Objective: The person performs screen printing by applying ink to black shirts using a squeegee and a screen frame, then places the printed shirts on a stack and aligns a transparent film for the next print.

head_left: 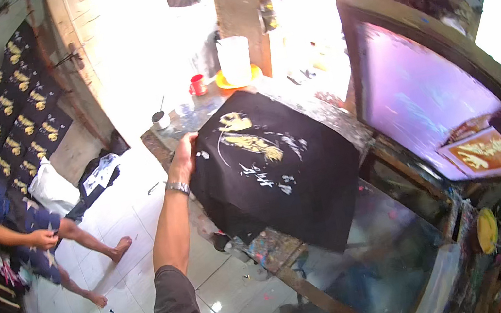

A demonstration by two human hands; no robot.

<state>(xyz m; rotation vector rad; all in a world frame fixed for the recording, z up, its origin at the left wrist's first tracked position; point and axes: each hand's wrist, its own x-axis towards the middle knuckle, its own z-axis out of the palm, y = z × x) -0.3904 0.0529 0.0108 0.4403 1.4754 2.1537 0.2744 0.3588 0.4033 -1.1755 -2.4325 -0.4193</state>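
Note:
In my left hand point(185, 156) is the upper left edge of a black sheet point(311, 199) that looks like cloth, the fingers closed on it. The sheet hangs tilted over the work table, with a yellow and white print on its upper half. To its right a framed printing screen point(431, 86) stands raised at a slant, its mesh pale purple. Near the lower edge of that screen is a brownish stencil area point(485, 151) with yellow marks. I do not see my right hand.
A glass-topped table point(394, 225) lies below the sheet. Behind it stand a red mug point(197, 85), a small pot point(160, 120) and a white container point(235, 59) on a yellow dish point(221, 82). At left, a person point(16, 222) sits near hanging printed black pieces point(17, 109).

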